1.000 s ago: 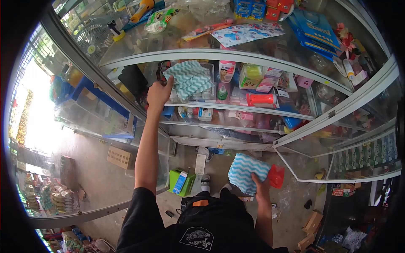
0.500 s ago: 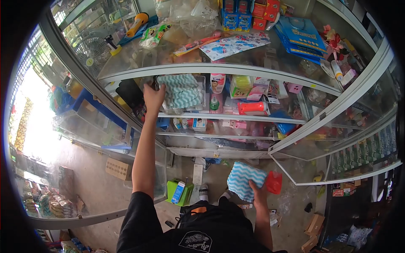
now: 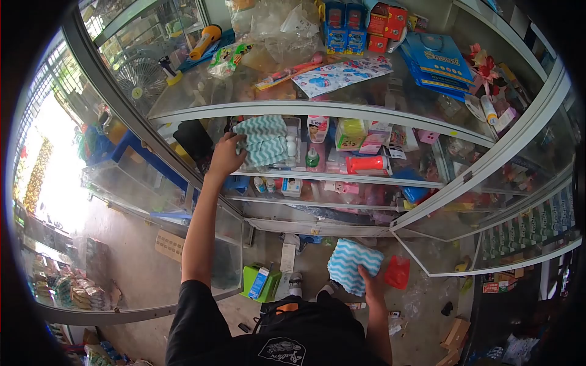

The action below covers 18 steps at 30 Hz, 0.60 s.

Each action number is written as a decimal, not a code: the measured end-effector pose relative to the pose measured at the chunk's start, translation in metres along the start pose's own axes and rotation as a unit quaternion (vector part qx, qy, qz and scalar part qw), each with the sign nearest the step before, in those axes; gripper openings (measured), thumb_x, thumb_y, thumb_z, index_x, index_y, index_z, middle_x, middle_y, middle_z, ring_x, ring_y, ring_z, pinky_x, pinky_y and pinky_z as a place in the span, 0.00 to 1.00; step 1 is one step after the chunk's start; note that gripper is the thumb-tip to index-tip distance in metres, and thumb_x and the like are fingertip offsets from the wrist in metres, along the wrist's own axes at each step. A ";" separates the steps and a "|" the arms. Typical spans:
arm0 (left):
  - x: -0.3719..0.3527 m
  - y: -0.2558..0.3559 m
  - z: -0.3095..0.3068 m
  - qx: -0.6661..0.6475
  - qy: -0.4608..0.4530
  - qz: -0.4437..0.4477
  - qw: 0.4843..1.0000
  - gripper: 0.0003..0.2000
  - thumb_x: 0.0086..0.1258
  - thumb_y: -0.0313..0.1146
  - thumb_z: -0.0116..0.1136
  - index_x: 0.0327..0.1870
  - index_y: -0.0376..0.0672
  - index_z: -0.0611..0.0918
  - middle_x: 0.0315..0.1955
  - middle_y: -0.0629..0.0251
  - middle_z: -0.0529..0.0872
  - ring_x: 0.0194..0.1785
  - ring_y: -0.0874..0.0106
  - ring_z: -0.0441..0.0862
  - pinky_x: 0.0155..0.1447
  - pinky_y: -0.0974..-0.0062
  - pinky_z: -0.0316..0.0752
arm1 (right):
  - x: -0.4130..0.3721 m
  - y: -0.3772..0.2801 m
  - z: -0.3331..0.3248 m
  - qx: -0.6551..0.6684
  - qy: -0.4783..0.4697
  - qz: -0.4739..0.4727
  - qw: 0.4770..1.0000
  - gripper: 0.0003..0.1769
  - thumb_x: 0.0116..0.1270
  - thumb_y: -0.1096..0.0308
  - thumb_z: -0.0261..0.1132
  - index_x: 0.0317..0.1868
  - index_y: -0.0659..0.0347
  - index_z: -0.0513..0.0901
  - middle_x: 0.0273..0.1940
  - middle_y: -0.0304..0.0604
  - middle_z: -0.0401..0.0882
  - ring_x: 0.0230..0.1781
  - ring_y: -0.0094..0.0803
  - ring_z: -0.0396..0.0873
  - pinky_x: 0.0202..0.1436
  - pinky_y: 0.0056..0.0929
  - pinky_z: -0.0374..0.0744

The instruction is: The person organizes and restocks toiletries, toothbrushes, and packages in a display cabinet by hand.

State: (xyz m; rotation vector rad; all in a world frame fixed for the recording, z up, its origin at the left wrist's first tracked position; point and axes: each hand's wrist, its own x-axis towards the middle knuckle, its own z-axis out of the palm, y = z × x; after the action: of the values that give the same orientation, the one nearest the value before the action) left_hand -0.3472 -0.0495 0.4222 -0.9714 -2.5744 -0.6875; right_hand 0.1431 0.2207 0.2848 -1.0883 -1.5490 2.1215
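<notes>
My left hand (image 3: 227, 155) reaches into the cabinet's middle shelf, its fingers closed at the left edge of the folded green-and-white wavy cloths (image 3: 267, 150). These cloths lie partly over a clear tray (image 3: 293, 126), where small white round things (image 3: 292, 147) show at the right side. Down by my body, my right hand (image 3: 371, 283) grips a folded blue-and-white wavy cloth (image 3: 351, 266) by its right edge, thumb on top. The fingers beneath that cloth are hidden.
Glass doors stand open left (image 3: 221, 256) and right (image 3: 439, 247). Bottles (image 3: 317, 129) and a red-orange package (image 3: 368, 165) share the middle shelf. On the floor are a green stool-like item (image 3: 268, 291), a red plastic piece (image 3: 398, 272) and a cardboard box (image 3: 455, 334).
My left hand has closed in on the green-and-white cloths, and the lower ones have shifted, uncovering white round things in the tray. My right hand keeps the blue-and-white cloth. The view has shifted slightly.
</notes>
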 end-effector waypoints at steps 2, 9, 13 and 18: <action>0.002 -0.006 -0.003 -0.019 0.020 0.009 1.000 0.19 0.63 0.29 0.68 0.56 0.36 0.86 0.53 0.46 0.85 0.58 0.45 0.82 0.64 0.53 0.78 | 0.004 0.007 -0.002 -0.002 -0.009 0.009 1.000 0.36 0.64 0.62 0.81 0.67 0.65 0.77 0.59 0.43 0.83 0.58 0.32 0.82 0.65 0.35 0.78; 0.002 0.035 -0.036 -0.099 0.148 0.029 0.984 0.09 0.74 0.30 0.63 0.48 0.32 0.84 0.44 0.47 0.87 0.49 0.48 0.85 0.55 0.61 0.78 | 0.014 -0.007 0.003 -0.015 -0.025 -0.010 1.000 0.31 0.64 0.63 0.80 0.64 0.65 0.80 0.56 0.42 0.85 0.55 0.31 0.83 0.62 0.34 0.79; -0.009 0.072 -0.072 -0.227 0.167 -0.051 0.958 0.12 0.82 0.36 0.58 0.45 0.33 0.83 0.30 0.59 0.83 0.36 0.70 0.80 0.45 0.74 0.73 | 0.018 -0.012 0.011 0.005 -0.032 -0.023 0.999 0.31 0.65 0.62 0.80 0.64 0.65 0.80 0.56 0.42 0.85 0.55 0.31 0.83 0.61 0.34 0.79; -0.026 0.116 -0.113 -0.312 0.210 -0.057 0.925 0.16 0.86 0.41 0.56 0.43 0.34 0.81 0.29 0.77 0.76 0.36 0.85 0.68 0.40 0.82 0.66 | 0.020 -0.050 0.039 -0.004 -0.080 -0.036 0.996 0.28 0.67 0.61 0.78 0.62 0.66 0.82 0.54 0.42 0.86 0.53 0.29 0.83 0.59 0.33 0.80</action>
State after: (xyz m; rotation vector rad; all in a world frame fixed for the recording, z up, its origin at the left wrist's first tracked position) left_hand -0.2371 -0.0475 0.5432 -0.7208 -2.0630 -1.6163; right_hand 0.0920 0.2250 0.3270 -0.8694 -1.6431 2.2014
